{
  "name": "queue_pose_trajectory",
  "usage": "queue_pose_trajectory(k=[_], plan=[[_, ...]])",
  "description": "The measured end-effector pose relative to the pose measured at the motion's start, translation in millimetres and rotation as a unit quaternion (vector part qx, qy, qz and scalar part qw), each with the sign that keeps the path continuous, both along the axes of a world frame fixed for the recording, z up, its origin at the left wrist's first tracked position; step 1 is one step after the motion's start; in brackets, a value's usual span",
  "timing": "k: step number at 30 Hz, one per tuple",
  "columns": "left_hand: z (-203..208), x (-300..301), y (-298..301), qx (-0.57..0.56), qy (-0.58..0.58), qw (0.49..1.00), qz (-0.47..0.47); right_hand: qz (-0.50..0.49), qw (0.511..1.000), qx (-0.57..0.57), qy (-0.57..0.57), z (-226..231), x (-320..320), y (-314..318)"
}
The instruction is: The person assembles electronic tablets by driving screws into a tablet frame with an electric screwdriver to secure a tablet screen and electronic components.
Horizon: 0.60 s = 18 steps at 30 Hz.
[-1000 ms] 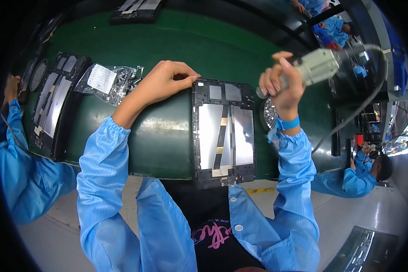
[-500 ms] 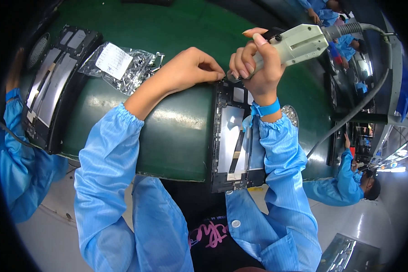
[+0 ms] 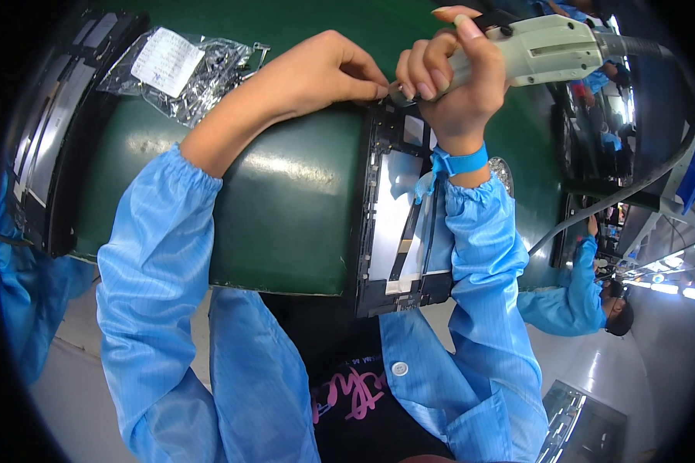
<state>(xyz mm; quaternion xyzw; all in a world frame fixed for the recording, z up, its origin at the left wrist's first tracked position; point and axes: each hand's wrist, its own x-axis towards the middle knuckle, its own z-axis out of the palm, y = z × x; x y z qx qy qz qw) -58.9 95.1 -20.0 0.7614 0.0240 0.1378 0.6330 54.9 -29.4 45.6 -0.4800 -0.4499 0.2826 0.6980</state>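
My right hand [image 3: 463, 85] is wrapped round a pale grey electric screwdriver [image 3: 552, 50], its cable leaving to the right. The tool's tip end points left, at the far end of a black device chassis [image 3: 398, 201] with silvery panels. My left hand [image 3: 324, 73] reaches in from the left, thumb and fingertips pinched together beside the tip. Whatever sits between those fingertips is too small or hidden to make out. The chassis lies lengthwise toward me, its near end at the table's front edge, and my right forearm covers part of its right side.
To the left lies a clear plastic bag [image 3: 185, 73] of small metal parts with a white label. Beyond it stands another black chassis [image 3: 62, 139] on the green table [image 3: 286, 208]. A round dish [image 3: 502, 174] is behind my right wrist. A co-worker in blue [image 3: 571, 301] sits at right.
The whole view has shifted, so the chassis on the left sits nearer the picture's edge. My hands stay together at the chassis's far end, and the screwdriver lies a little more level.
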Motion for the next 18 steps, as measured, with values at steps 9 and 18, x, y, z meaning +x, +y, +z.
queue_pose_trajectory(k=[9,18], plan=[[-12.5,4.6,0.8,-0.024,-0.02,1.0,-0.002,0.157,0.973,0.139,0.1,-11.5,3.6,5.6],[28.0,-10.0,-3.3,-0.002,0.053,0.999,0.001,-0.027,0.999,0.004,0.02,-2.5,-3.0,4.6]])
